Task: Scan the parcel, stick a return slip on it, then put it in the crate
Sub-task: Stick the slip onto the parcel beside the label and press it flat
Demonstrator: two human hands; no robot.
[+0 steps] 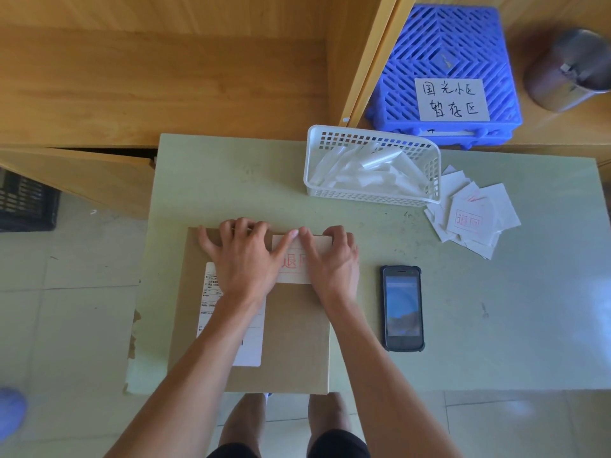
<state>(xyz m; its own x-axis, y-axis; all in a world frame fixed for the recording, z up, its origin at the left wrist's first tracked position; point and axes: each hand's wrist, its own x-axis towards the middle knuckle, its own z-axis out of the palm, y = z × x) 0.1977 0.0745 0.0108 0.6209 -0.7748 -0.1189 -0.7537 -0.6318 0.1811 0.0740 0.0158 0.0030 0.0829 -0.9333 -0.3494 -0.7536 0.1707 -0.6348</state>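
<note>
A flat brown cardboard parcel lies on a pale green table, its near edge at the table's front edge. A white shipping label sits on its left half. A white return slip with red printed characters lies flat on its far right corner. A blue slatted plastic crate bearing a handwritten paper sign stands beyond the table's far right corner, well apart from the parcel.

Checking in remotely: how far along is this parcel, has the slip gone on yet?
Going on now: both hands, left hand and right hand, lie flat pressing the return slip onto the parcel. The phone lies set aside, so scanning looks done, though unconfirmed. Left: moving the parcel into the blue crate.
</note>
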